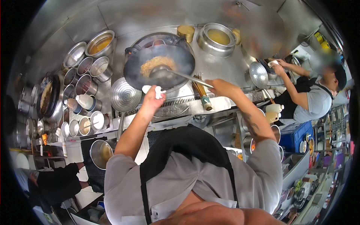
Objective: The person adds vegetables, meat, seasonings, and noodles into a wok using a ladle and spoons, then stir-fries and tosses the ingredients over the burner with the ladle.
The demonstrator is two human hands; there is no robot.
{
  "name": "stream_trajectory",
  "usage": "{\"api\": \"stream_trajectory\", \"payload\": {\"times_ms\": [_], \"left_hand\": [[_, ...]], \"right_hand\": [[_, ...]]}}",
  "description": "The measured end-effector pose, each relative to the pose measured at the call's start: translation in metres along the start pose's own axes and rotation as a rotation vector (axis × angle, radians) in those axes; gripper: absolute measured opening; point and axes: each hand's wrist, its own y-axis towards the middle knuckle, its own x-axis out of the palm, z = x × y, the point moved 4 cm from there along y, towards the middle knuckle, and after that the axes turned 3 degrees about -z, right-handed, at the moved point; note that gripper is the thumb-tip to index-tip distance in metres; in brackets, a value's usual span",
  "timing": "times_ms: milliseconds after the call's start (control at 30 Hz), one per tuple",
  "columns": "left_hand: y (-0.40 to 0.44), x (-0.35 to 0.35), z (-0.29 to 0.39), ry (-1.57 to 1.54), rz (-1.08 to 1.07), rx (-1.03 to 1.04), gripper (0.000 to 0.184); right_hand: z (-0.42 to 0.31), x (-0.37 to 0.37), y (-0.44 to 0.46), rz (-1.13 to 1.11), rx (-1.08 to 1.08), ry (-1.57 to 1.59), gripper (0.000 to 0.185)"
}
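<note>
My right hand (222, 88) is closed around the long handle of a ladle (162, 70). The ladle's bowl rests in a big dark wok (131, 72), against a heap of light brown food (150, 64) that could be noodles or rice. Thin steam hangs over the wok. At the wok's near rim, my left hand (153, 99) is closed on a folded white cloth (159, 92); whether it also grips the wok's edge cannot be made out. A perforated strainer (126, 94) lies left of that hand. Below my right forearm is a bundle of thin sticks (204, 98).
Metal pots and bowls crowd the left counter, among them a bowl of orange liquid (100, 44). Behind to the right stands a pot of yellowish liquid (218, 36). A co-worker (307, 90) works at the right, near another strainer (258, 74). Another person (56, 183) stands lower left.
</note>
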Motion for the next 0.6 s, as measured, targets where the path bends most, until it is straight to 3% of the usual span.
{"api": "stream_trajectory", "payload": {"times_ms": [33,133,267,467,600], "left_hand": [[0.008,-0.003,0.002,0.027,-0.123,0.036,0.008],[0.027,-0.066,-0.041,0.162,-0.179,0.132,0.007],[-0.002,-0.073,-0.06,0.17,-0.147,0.038,0.009],[0.073,-0.031,0.012,0.066,-0.21,0.08,0.005],[0.089,-0.017,0.018,0.089,-0.172,0.086,0.005]], "right_hand": [[0.001,0.005,0.014,0.045,0.023,-0.012,0.04],[-0.002,0.027,0.035,0.266,0.091,-0.22,0.034],[-0.027,0.019,0.018,0.424,0.058,-0.332,0.034],[-0.022,0.013,0.006,0.34,0.106,-0.224,0.035],[-0.005,0.005,0.022,0.338,0.201,-0.017,0.033]]}}
